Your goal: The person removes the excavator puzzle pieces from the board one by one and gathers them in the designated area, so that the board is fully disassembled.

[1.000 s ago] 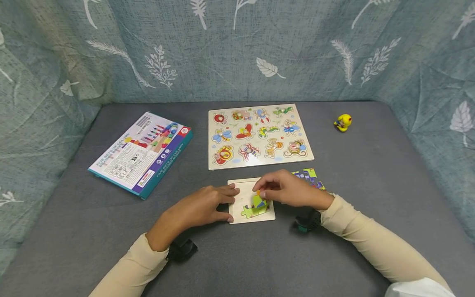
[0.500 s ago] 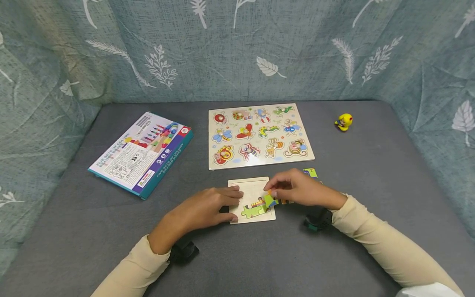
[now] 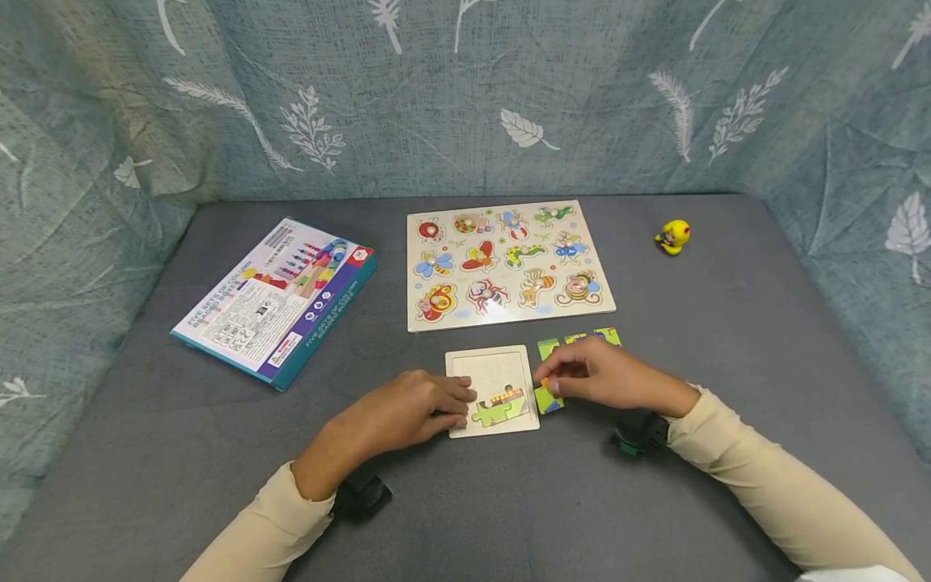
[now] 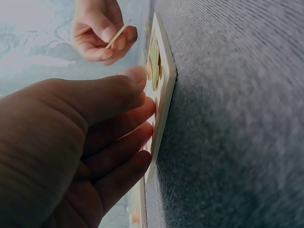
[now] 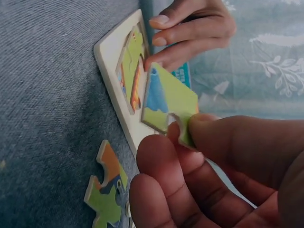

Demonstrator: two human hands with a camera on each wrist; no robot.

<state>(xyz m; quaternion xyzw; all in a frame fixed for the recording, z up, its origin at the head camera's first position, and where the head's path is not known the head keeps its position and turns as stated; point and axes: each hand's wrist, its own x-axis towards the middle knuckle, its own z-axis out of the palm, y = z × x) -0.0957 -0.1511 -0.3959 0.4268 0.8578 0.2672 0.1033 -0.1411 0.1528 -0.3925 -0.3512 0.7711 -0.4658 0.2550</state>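
Note:
My right hand (image 3: 607, 376) pinches a green jigsaw piece (image 5: 178, 92) with a blue patch between thumb and fingers. It is held up off the table, just right of a small square wooden puzzle tray (image 3: 483, 364). Inside the tray's lower part lie joined green jigsaw pieces (image 3: 494, 414) with a red-and-yellow strip. On the tray's left edge rest the fingertips of my left hand (image 3: 407, 416), loosely bent, with nothing pinched in them. Loose jigsaw pieces (image 5: 107, 190) lie on the table beside the tray, partly hidden behind my right hand in the head view.
Behind the tray lies a large wooden insect peg board (image 3: 509, 267). A boxed bead set (image 3: 276, 303) lies at an angle on the left. Far right stands a small yellow toy (image 3: 672, 237). A patterned curtain (image 3: 465, 97) hangs beyond the grey table's back edge.
My right hand has moved right with the green jigsaw piece, from over the tray to beyond its right edge. More of the loose pieces now show. My left hand stays on the tray.

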